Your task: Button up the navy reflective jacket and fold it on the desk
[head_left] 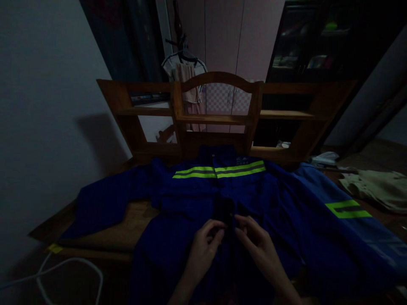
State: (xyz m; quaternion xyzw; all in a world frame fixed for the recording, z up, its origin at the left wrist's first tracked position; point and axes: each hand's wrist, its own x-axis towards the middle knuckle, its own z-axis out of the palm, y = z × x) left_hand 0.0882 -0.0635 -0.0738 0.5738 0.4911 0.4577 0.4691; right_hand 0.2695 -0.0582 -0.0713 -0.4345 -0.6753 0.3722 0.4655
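Note:
A dark blue work jacket (187, 212) with yellow-green reflective strips (240, 168) across the chest lies spread on a wooden desk, collar toward the shelf. My left hand (208, 239) pinches the jacket's front edge, thumb and forefinger close together. Just across the front opening, my right hand (254, 237) grips the other edge between thumb and fingers. A small pale spot, perhaps a fastener, shows between the hands; the dim light hides its detail. One sleeve (101, 203) stretches to the left over the desk.
Behind the jacket stands a wooden shelf (219, 120) fixed at the desk's back. A lighter blue garment (330, 186) with a reflective band lies to the right, near a pale folded cloth (378, 188). A white cable (71, 260) loops at the lower left beside the wall.

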